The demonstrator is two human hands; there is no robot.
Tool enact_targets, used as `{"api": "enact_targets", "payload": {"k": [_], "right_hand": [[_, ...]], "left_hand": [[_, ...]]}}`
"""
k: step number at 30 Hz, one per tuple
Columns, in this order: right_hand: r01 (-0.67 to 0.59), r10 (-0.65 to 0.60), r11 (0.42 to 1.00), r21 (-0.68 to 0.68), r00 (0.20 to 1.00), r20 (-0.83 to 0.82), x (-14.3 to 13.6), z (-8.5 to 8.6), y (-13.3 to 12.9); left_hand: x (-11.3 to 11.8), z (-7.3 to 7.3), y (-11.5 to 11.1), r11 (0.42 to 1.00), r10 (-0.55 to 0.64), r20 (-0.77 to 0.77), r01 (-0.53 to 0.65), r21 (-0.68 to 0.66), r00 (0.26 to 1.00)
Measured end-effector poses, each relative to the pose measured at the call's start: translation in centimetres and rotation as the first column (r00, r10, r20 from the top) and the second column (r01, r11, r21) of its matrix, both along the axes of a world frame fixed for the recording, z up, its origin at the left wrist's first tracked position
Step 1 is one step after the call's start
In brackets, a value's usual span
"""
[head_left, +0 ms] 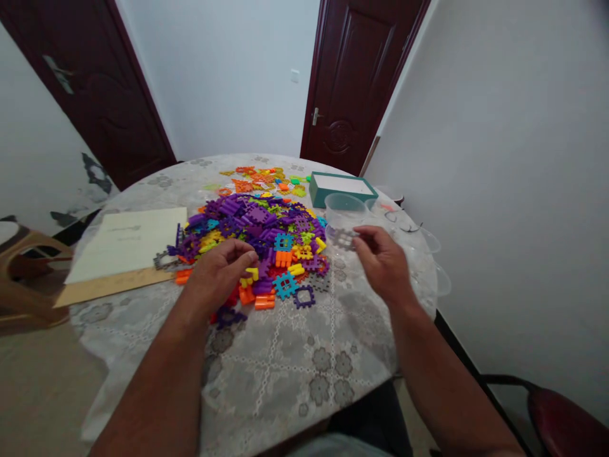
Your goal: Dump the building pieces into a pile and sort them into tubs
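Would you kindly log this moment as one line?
left hand: at plastic-piece pile, grip unclear | right hand: grey lattice piece at fingertips, near clear tub | beyond tub: green-sided box

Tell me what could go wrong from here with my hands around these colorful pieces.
The right hand is close to the clear tub and might bump it. The gray piece at that hand's fingertips, if dropped, could blend into the gray-patterned tablecloth. The left hand could nudge pieces off the heaped pile.

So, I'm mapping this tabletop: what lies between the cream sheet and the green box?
A heap of notched plastic pieces, largely purple, lies between them in the head view.
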State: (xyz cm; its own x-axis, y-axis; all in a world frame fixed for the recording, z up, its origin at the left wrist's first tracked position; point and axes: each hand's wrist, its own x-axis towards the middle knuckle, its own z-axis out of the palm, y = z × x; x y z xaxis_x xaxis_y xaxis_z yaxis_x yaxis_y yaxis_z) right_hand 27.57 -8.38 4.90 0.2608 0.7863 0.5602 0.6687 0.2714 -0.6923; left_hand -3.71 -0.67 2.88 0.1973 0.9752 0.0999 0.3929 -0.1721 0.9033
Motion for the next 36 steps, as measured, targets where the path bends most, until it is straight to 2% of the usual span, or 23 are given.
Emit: {"api": "enact_targets", "payload": {"k": [2,5,7,9,12,14,16,18,20,21,23,25,30,32,36], "right_hand": [[0.21,-0.218,0.975,0.067,0.965,0.147,3.7,0.6,-2.3],[0.388,-0.393,0.917,0.09,0.844,0.365,9.0,-0.4,-4.8],[0.429,-0.423,0.897,0.108,0.761,0.492,11.8,-1.7,-5.7],[0.427,-0.392,0.9,0.091,0.699,0.598,14.0,-3.2,-6.0],[0.402,-0.299,0.916,0.017,0.653,0.696,15.4,-4.7,-5.9],[0.395,-0.284,0.919,0.014,0.636,0.717,14.9,-5.0,-5.7],[0.391,-0.327,0.918,0.068,0.647,0.689,13.1,-4.7,-5.5],[0.322,-0.292,0.944,0.067,0.726,0.622,10.1,-4.2,-5.3],[0.121,-0.065,0.99,-0.065,0.83,0.554,6.6,-4.2,-4.9],[-0.002,0.085,0.988,-0.156,0.849,0.522,4.8,-4.4,-4.6],[-0.148,0.274,0.948,-0.28,0.825,0.493,1.8,-5.3,-3.8],[-0.164,0.332,0.924,-0.347,0.795,0.508,-0.2,-6.5,-3.0],[-0.085,0.283,0.928,-0.362,0.795,0.536,-1.5,-8.8,-1.8],[-0.08,0.268,0.934,-0.348,0.8,0.537,-1.3,-9.0,-1.9],[-0.115,0.319,0.918,-0.38,0.784,0.532,-0.5,-8.6,-2.5]], "left_hand": [[-0.8,0.5,-0.1,0.997,0.071,0.086,-0.07,-0.01,0.994],[-2.0,1.1,-0.3,0.981,0.186,0.183,-0.192,0.013,0.965],[-2.6,1.4,-0.3,0.963,0.259,0.237,-0.27,0.015,0.936],[-3.0,1.7,-0.3,0.948,0.306,0.288,-0.319,-0.002,0.907],[-3.3,1.8,-0.1,0.935,0.339,0.308,-0.356,-0.001,0.889],[-3.4,1.7,0.0,0.937,0.331,0.311,-0.349,0.002,0.891],[-3.4,1.6,0.1,0.943,0.318,0.304,-0.333,0.0,0.898],[-3.3,1.4,0.2,0.947,0.311,0.277,-0.322,-0.006,0.909],[-3.2,1.3,0.3,0.951,0.304,0.241,-0.309,-0.017,0.922],[-3.2,1.2,0.3,0.953,0.3,0.227,-0.303,-0.022,0.927],[-3.1,1.1,0.2,0.955,0.293,0.2,-0.295,-0.022,0.935],[-3.1,1.1,0.2,0.956,0.288,0.169,-0.293,0.002,0.943],[-3.5,1.0,0.2,0.958,0.281,0.16,-0.287,0.015,0.946],[-3.6,1.0,0.1,0.957,0.282,0.182,-0.289,0.012,0.942],[-3.6,1.1,0.1,0.96,0.272,0.194,-0.28,0.014,0.942]]}}
